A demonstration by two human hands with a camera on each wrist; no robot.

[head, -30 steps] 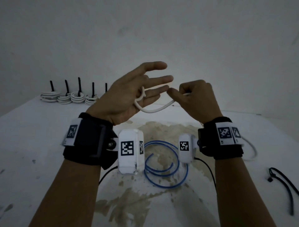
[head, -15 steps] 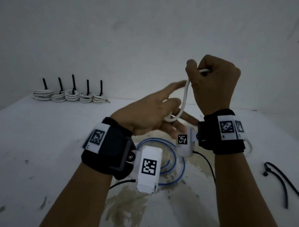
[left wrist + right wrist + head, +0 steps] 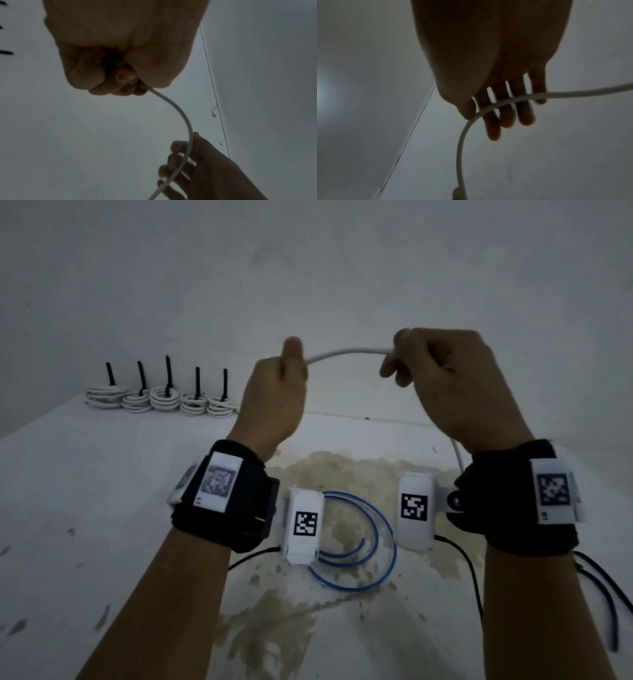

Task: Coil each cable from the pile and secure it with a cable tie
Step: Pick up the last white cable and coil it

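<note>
Above the table (image 3: 85,491), a white cable (image 3: 346,352) is held arched between both raised hands. One end is clenched in the left hand's (image 3: 274,398) fist; farther right it is pinched by the right hand (image 3: 452,385), fingers loosely curled, then trails down past that wrist.

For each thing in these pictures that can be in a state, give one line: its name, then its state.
white cable: uncoiled, held up between both hands
left hand: fist gripping the white cable
right hand: fingers curled over the white cable
blue cable: loosely looped on the table, untied
five white coils: coiled, each tied with a black tie
loose black ties: unused, on the table
</note>
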